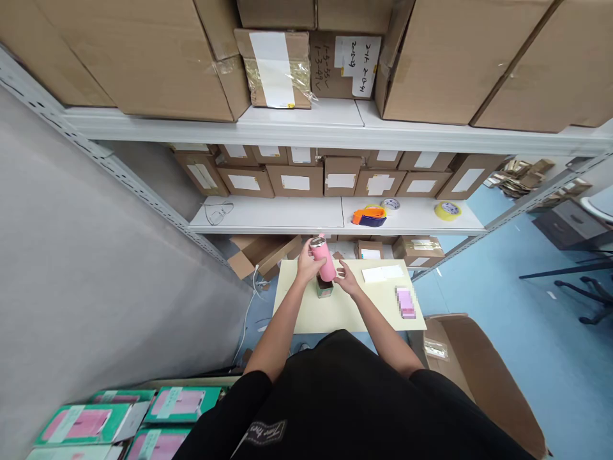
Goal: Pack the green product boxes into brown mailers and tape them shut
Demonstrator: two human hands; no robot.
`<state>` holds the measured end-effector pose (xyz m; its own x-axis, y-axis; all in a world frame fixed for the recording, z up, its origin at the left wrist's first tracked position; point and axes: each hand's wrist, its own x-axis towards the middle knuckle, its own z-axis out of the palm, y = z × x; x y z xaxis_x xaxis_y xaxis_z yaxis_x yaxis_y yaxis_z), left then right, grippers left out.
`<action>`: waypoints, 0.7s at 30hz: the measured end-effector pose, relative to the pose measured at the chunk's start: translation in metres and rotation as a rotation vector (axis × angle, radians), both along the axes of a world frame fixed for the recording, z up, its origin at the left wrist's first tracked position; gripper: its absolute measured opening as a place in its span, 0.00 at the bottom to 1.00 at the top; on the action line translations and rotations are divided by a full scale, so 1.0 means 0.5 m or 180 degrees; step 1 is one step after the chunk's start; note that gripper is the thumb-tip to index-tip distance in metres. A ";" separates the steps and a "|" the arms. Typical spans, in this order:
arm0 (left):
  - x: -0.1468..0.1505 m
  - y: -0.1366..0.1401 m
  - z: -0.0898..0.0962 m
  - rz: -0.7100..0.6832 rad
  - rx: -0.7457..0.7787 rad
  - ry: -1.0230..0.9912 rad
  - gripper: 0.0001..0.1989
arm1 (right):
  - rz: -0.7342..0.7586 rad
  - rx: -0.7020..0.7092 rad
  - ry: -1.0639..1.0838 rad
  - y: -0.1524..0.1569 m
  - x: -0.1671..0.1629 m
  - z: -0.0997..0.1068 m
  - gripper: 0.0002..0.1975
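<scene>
A pink tumbler (324,260) with a metal-rimmed top is tilted above the table. My left hand (308,263) is closed around its upper part. Close beside the tumbler's lower end is my right hand (345,279), its fingers apart and curved; whether a fingertip touches the tumbler I cannot tell. Just below the tumbler stands a small greenish box (324,287) with a dark open top, partly hidden by the tumbler. All this is over a pale yellow tabletop (306,317).
White labels (383,274) and a pixelated pink-purple item (406,303) lie on the table's right side. On the shelf (287,214) above rest an orange tape dispenser (368,216) and yellow tape (447,211). A large open carton (479,364) stands right; green-and-pink boxes (175,404) are lower left.
</scene>
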<state>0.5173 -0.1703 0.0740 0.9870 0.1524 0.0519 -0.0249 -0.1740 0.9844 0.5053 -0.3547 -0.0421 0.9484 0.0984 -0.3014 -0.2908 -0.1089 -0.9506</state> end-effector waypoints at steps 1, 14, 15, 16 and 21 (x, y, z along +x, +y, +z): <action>-0.003 0.002 -0.010 0.0006 0.0050 0.0047 0.46 | -0.0048 -0.0274 0.0163 0.001 0.002 -0.024 0.51; -0.034 0.017 -0.163 -0.0390 0.0607 -0.0103 0.39 | -0.0555 -0.0879 0.0550 0.057 0.001 -0.138 0.14; -0.039 0.016 -0.175 -0.0387 0.0711 -0.0094 0.38 | -0.0582 -0.0825 0.0561 0.058 -0.002 -0.139 0.15; -0.044 0.013 -0.188 -0.0390 0.0830 -0.0064 0.37 | -0.0609 -0.0761 0.0569 0.058 -0.005 -0.140 0.15; -0.068 -0.006 -0.250 -0.0539 0.1573 0.0145 0.33 | -0.0714 -0.0430 0.0535 0.059 -0.016 -0.137 0.16</action>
<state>0.4834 -0.1733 -0.0508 0.9986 -0.0413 0.0338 -0.0521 -0.6152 0.7866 0.4973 -0.3253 -0.1104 0.8777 -0.1594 -0.4519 -0.4737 -0.1463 -0.8684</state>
